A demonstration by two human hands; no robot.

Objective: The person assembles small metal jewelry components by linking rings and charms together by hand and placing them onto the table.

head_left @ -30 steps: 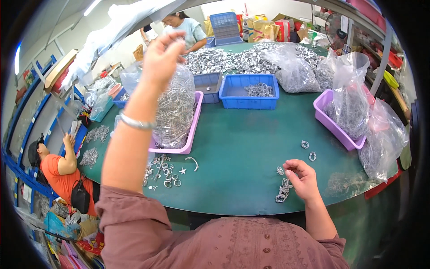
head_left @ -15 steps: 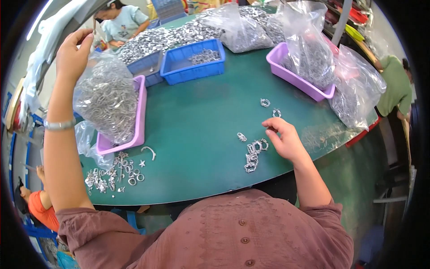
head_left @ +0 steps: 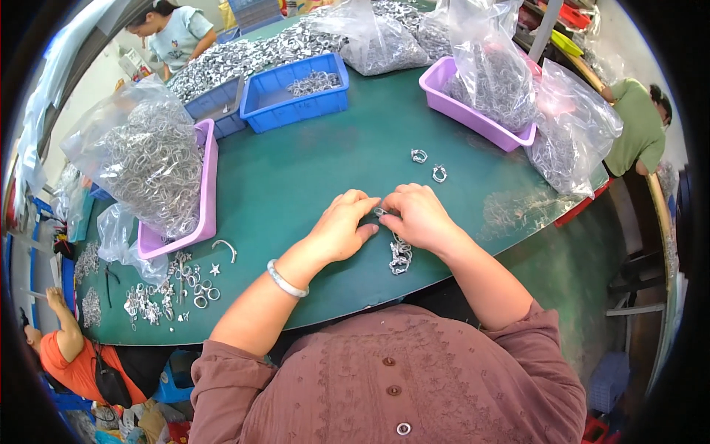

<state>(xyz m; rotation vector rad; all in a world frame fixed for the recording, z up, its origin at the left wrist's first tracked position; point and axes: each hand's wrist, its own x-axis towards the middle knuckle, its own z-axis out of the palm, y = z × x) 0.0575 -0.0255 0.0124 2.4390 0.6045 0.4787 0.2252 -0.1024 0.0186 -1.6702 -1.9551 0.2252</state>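
Observation:
My two hands are close together above the near part of the green table (head_left: 296, 177). A small silvery ring-shaped metal piece (head_left: 380, 212) shows between them. My right hand (head_left: 418, 216) pinches that piece between thumb and fingers. My left hand (head_left: 342, 228) reaches in from the other side, fingertips at the piece, its thumb apart from its fingers. Just below my right hand lies a cluster of similar metal rings (head_left: 400, 256), partly covered by the hand. Beyond my hands, two more rings, one farther (head_left: 419, 156) and one nearer (head_left: 439, 174), lie singly.
At left, a lilac tray (head_left: 211, 189) holds a bulging clear bag of rings (head_left: 151, 166); loose metal parts (head_left: 151, 302) lie below it. Blue bins (head_left: 296, 111) and a heap of metal pieces stand at the back. Another lilac tray (head_left: 481, 126) is at right. Other people are nearby.
My left hand has come down from beside the bag at the left to meet my right hand. The right hand has closed on a metal ring. The whole view has shifted slightly.

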